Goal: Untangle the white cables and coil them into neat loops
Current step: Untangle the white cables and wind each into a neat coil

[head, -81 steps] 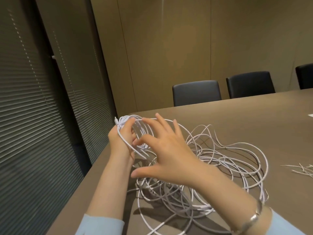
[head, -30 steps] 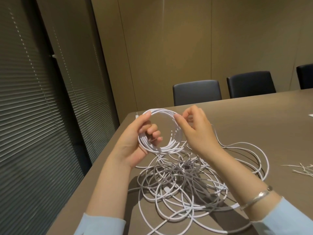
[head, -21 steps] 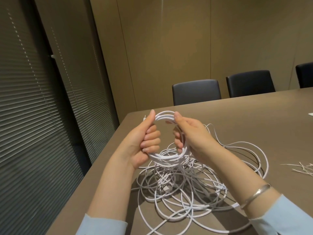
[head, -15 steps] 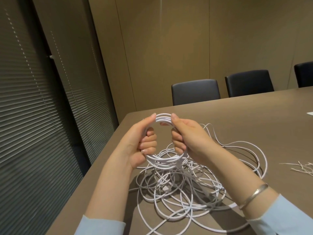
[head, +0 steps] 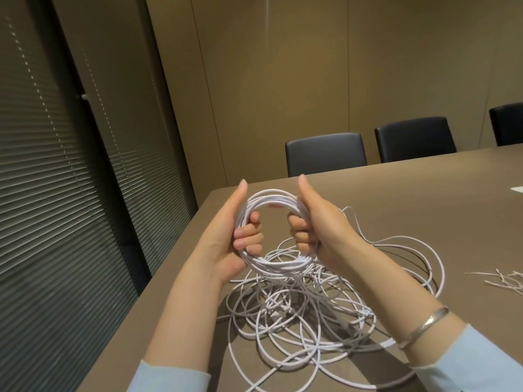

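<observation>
A brown table [head: 424, 199] fills the lower right of the view, its near left corner cut off at the bottom edge. Along its far edge stand three black chairs: one [head: 325, 152] near the far left corner, a second [head: 414, 138] beside it, a third [head: 508, 124] cut by the frame. Near the right edge lie thin pale strips [head: 503, 280] and a white scrap [head: 517, 190]. Slatted blinds [head: 56, 179] cover the left; tan wall panels [head: 283, 80] stand behind.

Both thumbs are now sticking straight up as the left hand [head: 226, 239] and right hand [head: 319, 230] are pulling the round cable coil [head: 271, 230] wider than before.
</observation>
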Demonstrator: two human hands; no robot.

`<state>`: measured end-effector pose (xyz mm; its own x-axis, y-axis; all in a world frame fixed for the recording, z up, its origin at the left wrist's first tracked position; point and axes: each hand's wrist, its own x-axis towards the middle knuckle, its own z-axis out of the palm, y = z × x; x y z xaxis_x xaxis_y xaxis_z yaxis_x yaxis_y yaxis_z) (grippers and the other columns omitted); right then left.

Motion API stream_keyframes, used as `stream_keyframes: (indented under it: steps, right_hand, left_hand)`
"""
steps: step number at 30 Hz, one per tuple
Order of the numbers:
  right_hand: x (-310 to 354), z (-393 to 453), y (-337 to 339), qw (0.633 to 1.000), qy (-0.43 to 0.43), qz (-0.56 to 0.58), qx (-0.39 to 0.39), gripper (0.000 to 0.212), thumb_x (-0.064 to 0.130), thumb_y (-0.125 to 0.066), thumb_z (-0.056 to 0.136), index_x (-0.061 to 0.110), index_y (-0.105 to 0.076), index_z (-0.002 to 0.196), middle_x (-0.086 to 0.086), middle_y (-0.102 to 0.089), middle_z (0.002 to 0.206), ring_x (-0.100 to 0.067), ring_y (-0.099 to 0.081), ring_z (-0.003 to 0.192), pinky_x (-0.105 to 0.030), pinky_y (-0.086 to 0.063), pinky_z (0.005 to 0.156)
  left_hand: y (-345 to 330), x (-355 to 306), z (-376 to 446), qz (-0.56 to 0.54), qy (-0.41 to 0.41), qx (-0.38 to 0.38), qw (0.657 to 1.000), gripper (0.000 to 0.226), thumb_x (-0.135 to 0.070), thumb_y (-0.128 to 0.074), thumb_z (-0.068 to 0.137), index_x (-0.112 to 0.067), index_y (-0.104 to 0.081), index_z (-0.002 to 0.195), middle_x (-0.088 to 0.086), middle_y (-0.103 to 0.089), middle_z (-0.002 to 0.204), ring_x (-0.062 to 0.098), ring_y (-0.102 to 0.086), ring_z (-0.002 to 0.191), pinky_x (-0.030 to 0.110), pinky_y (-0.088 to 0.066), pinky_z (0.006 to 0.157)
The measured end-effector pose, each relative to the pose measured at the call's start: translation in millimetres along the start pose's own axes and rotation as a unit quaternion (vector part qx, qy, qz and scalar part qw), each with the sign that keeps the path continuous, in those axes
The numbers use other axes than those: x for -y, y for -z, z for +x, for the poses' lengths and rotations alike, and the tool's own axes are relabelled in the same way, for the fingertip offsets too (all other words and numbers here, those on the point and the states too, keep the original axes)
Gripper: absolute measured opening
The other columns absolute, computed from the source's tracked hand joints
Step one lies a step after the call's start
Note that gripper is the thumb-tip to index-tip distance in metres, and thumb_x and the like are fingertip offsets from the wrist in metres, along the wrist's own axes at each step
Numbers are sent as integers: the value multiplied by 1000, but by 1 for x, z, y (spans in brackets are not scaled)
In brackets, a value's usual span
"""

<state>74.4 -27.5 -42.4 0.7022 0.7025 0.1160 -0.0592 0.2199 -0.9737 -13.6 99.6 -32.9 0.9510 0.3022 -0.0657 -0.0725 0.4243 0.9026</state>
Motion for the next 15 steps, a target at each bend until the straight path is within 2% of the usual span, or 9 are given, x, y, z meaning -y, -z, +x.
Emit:
stream_keyframes:
  steps: [3,6,10,12,14,15]
  right_hand:
    - [-2,2,1,1000,8,17,1,48,47,-39,101,10,-67,89,7,-27,48,-8,-20,39,-19,-21,36]
    - [-1,3,1,998,10,46,36,39,36,-42,102,6,-67,101,7,-24,50,-7,-18,40,-18,-19,35]
    - [-5,5,2,998,21,32,40,43,39,-42,102,3,-65,110,6,-29,52,-7,-24,43,-18,-25,39]
    - [-7,7,2,998,24,17,53,48,46,-46,98,5,-64,114,1,-44,61,-11,-40,50,-23,-40,50]
    - [-9,8,4,996,26,-48,69,56,56,-51,88,9,-63,115,-3,-61,83,-17,-58,69,-33,-54,70]
    - [-9,7,7,991,26,-100,82,57,60,-54,84,12,-63,113,-4,-65,93,-19,-63,79,-36,-55,81]
  left_hand:
    - [1,0,2,12,-15,3,1000,49,-52,-60,86,-16,-47,55,-7,-21,42,4,-18,31,16,-20,33]
    - [4,-1,1,1,-19,13,1000,43,-42,-61,87,-16,-48,56,-8,-22,42,3,-20,32,14,-20,33]
    - [7,-2,0,-11,-11,22,1000,40,-39,-62,85,-15,-48,57,-7,-22,42,3,-18,32,15,-13,35]
    - [8,-2,2,-20,-25,9,999,39,-38,-61,86,-16,-46,57,-8,-19,42,3,-16,30,15,-9,35]
    - [13,-5,5,-39,-49,-18,998,41,-38,-59,91,-17,-43,59,-9,-17,41,3,-15,29,15,-8,33]
    - [16,-6,6,-51,-61,-30,996,42,-38,-57,93,-18,-41,60,-9,-17,41,2,-15,28,15,-8,32]
